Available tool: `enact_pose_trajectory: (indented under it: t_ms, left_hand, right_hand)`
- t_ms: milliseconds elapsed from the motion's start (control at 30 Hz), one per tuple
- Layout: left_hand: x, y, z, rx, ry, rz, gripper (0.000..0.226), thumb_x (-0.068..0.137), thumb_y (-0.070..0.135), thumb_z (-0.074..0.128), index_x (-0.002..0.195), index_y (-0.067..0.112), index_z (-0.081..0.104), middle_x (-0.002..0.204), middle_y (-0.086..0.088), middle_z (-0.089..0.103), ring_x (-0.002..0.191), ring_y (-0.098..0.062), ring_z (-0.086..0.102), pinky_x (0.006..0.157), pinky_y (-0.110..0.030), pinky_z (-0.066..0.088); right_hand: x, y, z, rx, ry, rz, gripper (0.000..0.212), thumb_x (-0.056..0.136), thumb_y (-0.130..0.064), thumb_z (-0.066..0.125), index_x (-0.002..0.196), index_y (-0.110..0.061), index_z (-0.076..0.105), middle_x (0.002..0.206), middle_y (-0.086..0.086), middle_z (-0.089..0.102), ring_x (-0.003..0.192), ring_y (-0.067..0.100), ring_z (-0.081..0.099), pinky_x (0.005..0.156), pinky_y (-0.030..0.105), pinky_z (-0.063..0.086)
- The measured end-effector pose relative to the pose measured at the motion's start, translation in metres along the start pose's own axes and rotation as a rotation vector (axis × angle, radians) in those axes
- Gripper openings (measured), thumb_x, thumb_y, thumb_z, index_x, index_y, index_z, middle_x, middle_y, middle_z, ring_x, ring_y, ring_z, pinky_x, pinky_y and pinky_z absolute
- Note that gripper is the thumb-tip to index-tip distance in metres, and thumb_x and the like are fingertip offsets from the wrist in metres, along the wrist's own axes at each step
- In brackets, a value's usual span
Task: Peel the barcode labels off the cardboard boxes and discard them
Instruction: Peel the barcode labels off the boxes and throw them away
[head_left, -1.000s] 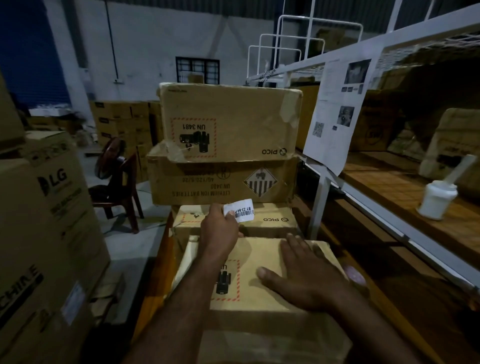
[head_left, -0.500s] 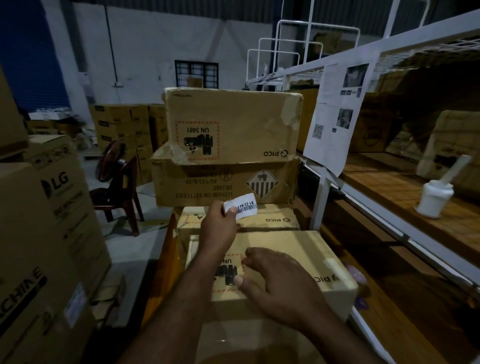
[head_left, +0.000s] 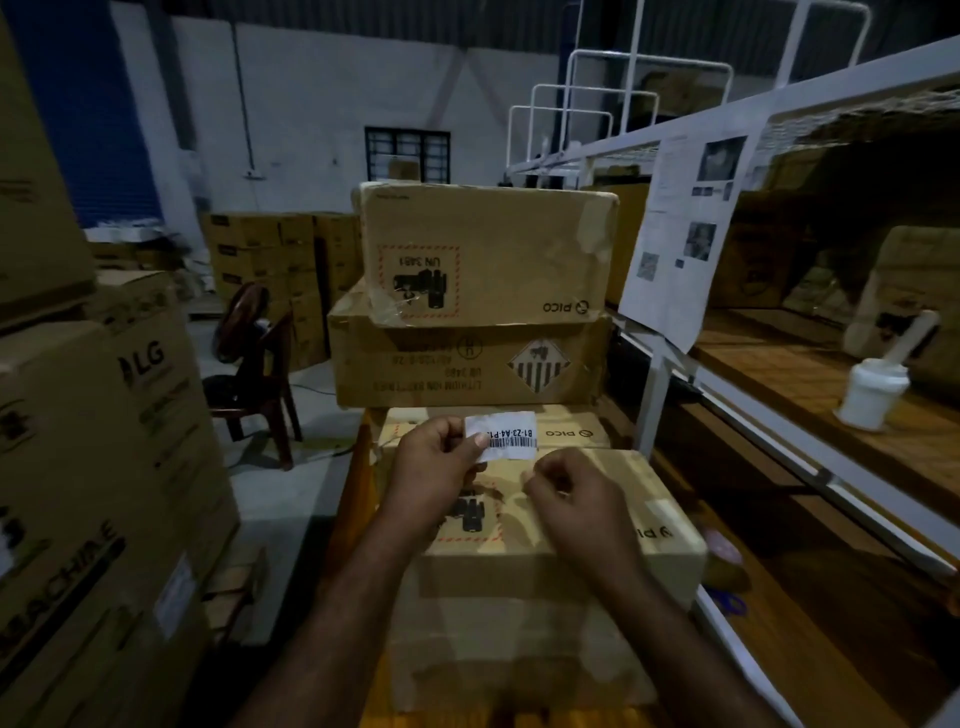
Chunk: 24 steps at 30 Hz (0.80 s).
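A dim warehouse. The left hand (head_left: 434, 470) pinches a peeled barcode label (head_left: 506, 435) between its fingers above the near cardboard box (head_left: 561, 561); the right hand (head_left: 574, 501) hovers beside it, fingers curled together. A rack shelf (head_left: 810, 374) stands right.

A dim warehouse is seen, closed at the back by a pale wall (head_left: 322, 104) with a dark barred window (head_left: 408, 155). A dark chair (head_left: 260, 384) is set on the grey floor (head_left: 280, 483). White metal shelving (head_left: 727, 374) runs along the right.
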<state>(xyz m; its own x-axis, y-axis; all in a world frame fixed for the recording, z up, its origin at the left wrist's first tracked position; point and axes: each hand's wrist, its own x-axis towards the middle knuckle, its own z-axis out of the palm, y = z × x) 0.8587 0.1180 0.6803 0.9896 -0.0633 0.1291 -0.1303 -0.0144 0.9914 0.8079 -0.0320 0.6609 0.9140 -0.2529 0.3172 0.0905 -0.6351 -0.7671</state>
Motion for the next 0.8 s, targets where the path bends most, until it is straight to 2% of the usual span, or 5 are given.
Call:
enact_pose_trajectory:
  t_ms: [167,333,400,667,800]
  left_hand:
    - [-0.027,0.011,-0.025,0.051,0.006,0.039,0.008,0.09,0.012,0.067,0.097,0.008,0.067,0.093,-0.019,0.072,0.087,-0.03,0.073,0.074,-0.049,0.061]
    - [-0.061,0.017,-0.059,0.077,0.139,0.054,0.027,0.082,0.004,0.074,0.106,0.01,0.063,0.081,-0.013,0.067,0.072,-0.012,0.071,0.059,-0.021,0.055]
    - [-0.08,0.014,-0.077,0.064,0.245,0.032,0.024,0.082,0.002,0.073,0.103,0.006,0.064,0.081,-0.009,0.07,0.069,-0.01,0.07,0.06,-0.019,0.054]
    - [-0.22,-0.011,-0.135,0.087,0.771,-0.054,0.011,0.086,-0.001,0.068,0.085,0.01,0.07,0.076,-0.006,0.072,0.067,-0.017,0.061,0.062,-0.029,0.049]
    - [-0.311,-0.028,-0.156,0.192,0.985,-0.156,0.011,0.086,-0.005,0.067,0.088,0.006,0.07,0.059,0.007,0.069,0.053,0.002,0.057,0.054,-0.012,0.046]
  right_hand:
    - [0.008,-0.018,-0.011,0.649,-0.094,0.129,0.023,0.092,-0.023,0.063,0.113,-0.016,0.059,0.102,0.006,0.067,0.089,0.018,0.07,0.069,0.035,0.061]
    - [0.004,-0.046,0.015,0.612,-0.25,-0.002,0.011,0.09,-0.013,0.065,0.099,-0.018,0.068,0.09,0.006,0.071,0.08,0.024,0.072,0.06,0.043,0.061]
    - [0.0,-0.056,0.029,0.61,-0.339,-0.055,0.009,0.088,-0.011,0.067,0.092,-0.019,0.069,0.086,0.005,0.072,0.076,0.024,0.071,0.052,0.035,0.056]
    - [-0.078,-0.095,0.111,0.635,-0.864,-0.207,0.013,0.084,-0.008,0.071,0.086,-0.021,0.069,0.085,0.005,0.073,0.08,0.019,0.071,0.068,0.038,0.058]
    - [-0.15,-0.113,0.138,0.525,-1.237,-0.314,0.024,0.086,-0.002,0.069,0.106,-0.013,0.066,0.087,0.006,0.069,0.081,0.019,0.069,0.072,0.033,0.059]
